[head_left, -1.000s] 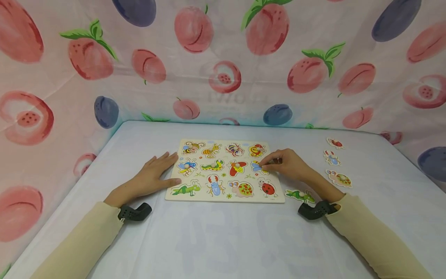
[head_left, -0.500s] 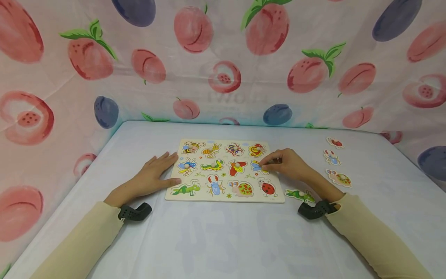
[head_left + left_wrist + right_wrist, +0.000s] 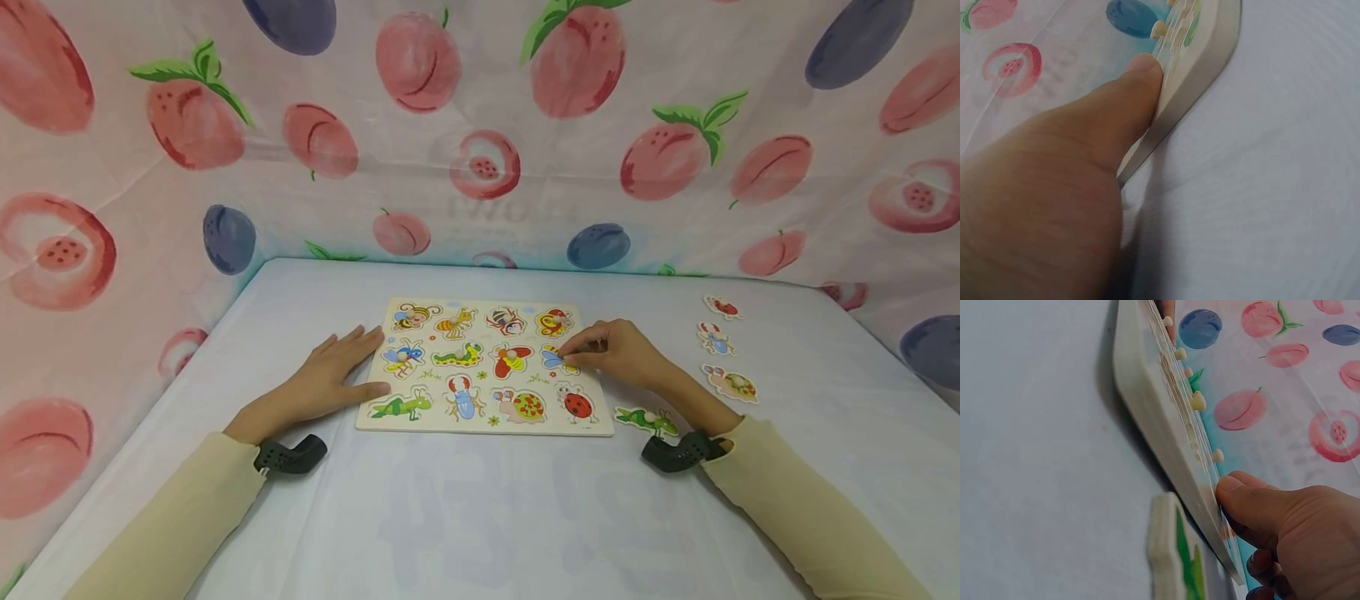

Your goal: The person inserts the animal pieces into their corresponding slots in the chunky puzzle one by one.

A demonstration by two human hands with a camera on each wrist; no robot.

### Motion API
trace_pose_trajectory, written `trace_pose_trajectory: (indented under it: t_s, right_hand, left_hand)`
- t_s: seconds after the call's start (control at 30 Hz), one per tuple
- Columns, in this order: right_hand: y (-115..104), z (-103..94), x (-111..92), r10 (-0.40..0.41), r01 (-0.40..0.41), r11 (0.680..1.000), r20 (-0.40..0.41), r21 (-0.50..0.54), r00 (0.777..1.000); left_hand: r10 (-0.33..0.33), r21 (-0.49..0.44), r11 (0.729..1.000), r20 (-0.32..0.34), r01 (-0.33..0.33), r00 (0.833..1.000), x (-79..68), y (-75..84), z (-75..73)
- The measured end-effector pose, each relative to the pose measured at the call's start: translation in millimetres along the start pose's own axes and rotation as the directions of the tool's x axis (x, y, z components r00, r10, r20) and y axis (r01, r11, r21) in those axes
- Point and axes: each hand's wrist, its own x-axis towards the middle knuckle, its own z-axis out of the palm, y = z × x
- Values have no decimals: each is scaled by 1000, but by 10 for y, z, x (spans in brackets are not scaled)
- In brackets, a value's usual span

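Nothing has plainly moved since half a second ago; both hands keep their places on the puzzle board [image 3: 438, 427], which lies flat at the middle of the head view. The left hand [image 3: 318, 383] rests along the board's left edge, its fingers a little apart and its thumb over the face. From the left wrist I can see that thumb laid against the thick side of the board, a detail the head view flattens away.

The right hand [image 3: 621, 354], right of center, has thumb and forefinger pinched together over the blue-winged insect piece [image 3: 551, 358], which sits in the right end of the board's middle row. Those fingertips hide whatever knob is between them, and the right wrist view, catching the thumb at the board's far end, doesn't settle it. That view does show several pale knobs [image 3: 1198, 401] in profile.

Just off the board's lower right corner lies the grasshopper piece [image 3: 647, 421]; the right wrist camera shows its thick edge close up, at the bottom of the frame. Only the head view gives the column at right: ladybird piece [image 3: 723, 307], stag beetle piece [image 3: 716, 339] and snail piece [image 3: 730, 383], on the white tablecloth [image 3: 480, 517].
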Motion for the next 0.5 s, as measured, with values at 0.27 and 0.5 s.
trace_pose_trajectory:
  t_s: [0.27,0.5]
  right_hand:
    - [-10,-7,0,6,-6,1000,13,-18,1000]
    - [1,-7,-1,0,0,1000,14,-23,1000]
  left_hand:
    - [11,-1,1000,-12,-11,1000,-6,-4,1]
    - [10,0,1000,-8,-10,1000,-7,0,1]
